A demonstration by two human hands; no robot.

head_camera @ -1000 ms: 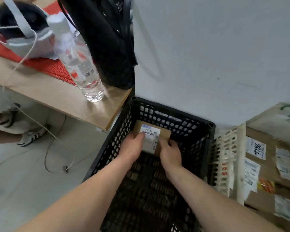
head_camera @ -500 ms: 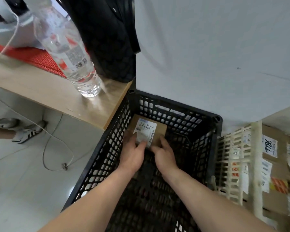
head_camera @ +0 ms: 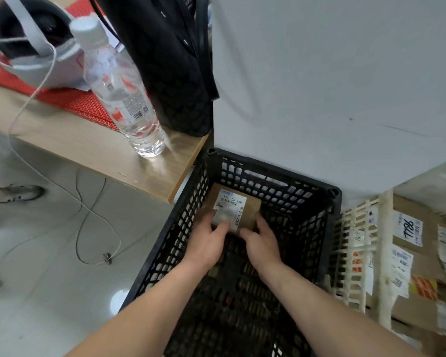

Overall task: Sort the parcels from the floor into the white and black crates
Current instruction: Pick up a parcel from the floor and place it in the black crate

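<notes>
A small brown cardboard parcel (head_camera: 242, 210) with a white barcode label sits deep inside the black lattice crate (head_camera: 276, 173), at its far left corner. My left hand (head_camera: 209, 240) grips the parcel's near left edge and my right hand (head_camera: 262, 243) grips its near right edge; both forearms reach down into the crate. The white lattice crate (head_camera: 355, 243) stands right of the black one and holds several labelled cardboard parcels (head_camera: 420, 256). The crate's floor around the parcel looks bare.
A wooden table (head_camera: 88, 140) left of the crate carries a clear water bottle (head_camera: 121, 94), a black bag (head_camera: 170, 60), a white headset (head_camera: 29, 47) and a red mat. A white cable (head_camera: 88, 215) loops over the grey floor. A person's shoe (head_camera: 18, 193) shows at far left. A grey wall rises behind.
Both hands have lowered the parcel deeper into the black crate, toward its far left corner. The view has shifted slightly; the grip is unchanged.
</notes>
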